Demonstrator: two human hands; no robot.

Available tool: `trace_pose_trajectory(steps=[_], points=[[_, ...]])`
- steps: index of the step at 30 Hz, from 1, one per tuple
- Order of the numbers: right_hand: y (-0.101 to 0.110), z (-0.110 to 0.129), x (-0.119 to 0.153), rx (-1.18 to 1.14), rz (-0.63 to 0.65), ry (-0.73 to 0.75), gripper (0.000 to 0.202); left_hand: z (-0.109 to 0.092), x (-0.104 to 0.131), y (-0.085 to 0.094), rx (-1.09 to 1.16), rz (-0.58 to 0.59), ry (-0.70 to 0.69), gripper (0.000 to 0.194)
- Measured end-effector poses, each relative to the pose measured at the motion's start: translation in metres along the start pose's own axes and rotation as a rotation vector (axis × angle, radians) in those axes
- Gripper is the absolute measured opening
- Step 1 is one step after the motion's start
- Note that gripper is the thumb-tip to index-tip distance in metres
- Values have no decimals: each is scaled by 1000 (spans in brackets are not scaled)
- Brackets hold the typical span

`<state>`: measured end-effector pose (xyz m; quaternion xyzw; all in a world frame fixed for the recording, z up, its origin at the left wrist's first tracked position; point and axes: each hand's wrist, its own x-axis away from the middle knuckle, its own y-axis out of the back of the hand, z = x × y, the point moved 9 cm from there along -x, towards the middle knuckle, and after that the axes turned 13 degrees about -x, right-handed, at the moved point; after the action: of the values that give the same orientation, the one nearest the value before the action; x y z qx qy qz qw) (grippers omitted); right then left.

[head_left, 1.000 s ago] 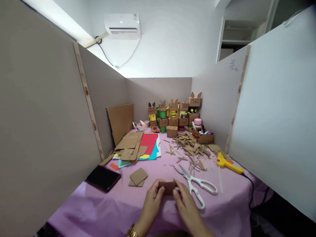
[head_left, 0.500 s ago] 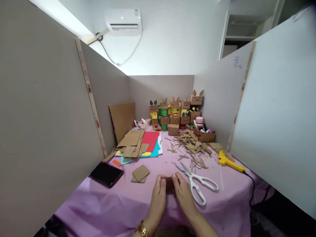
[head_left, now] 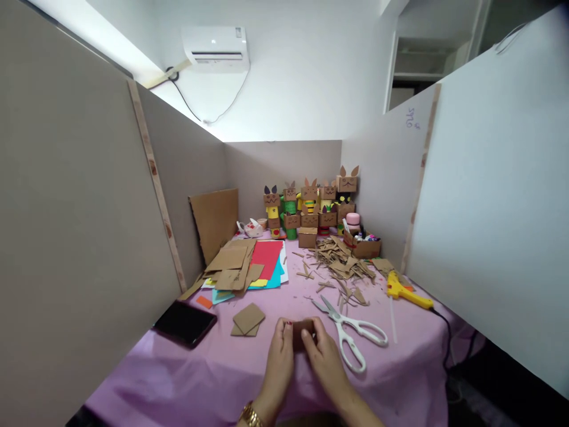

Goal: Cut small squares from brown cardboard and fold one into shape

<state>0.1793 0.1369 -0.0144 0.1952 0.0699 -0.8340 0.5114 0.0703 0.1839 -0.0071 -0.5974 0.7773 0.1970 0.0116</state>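
Nearest, the left hand (head_left: 280, 356) and right hand (head_left: 326, 359) pinch a small brown card piece (head_left: 303, 332) between fingertips, close together just above the pink cloth (head_left: 186, 379); the piece sits between the thumbs, partly hidden. It looks like a fold or a pressed joint, so I judge it best to keep even pressure on both ends, thumbs square to the crease, and the piece low over the cloth. One pair of scissors (head_left: 351, 332) lies just right of the hands, blades apart. Two card squares (head_left: 248, 320) lie stacked to the left, with one dark tablet (head_left: 184, 323) beyond them. Farther out: one glue gun (head_left: 406, 290) at right, one heap of scraps (head_left: 344, 264), one pile of coloured paper and card (head_left: 249, 264). At the back stand about ten box figures (head_left: 311, 204), overlapping, so the count is rough.
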Motion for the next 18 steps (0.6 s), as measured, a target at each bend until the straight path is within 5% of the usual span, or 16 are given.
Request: trace_pose_trajectory(steps=[7,18], points=[[3,-15,7,115,-105,16,39,7,-2,-2,-11,-30,24,25],[4,-4,4,149,-58,65,32,8,1,-5,-26,43,-30,20]])
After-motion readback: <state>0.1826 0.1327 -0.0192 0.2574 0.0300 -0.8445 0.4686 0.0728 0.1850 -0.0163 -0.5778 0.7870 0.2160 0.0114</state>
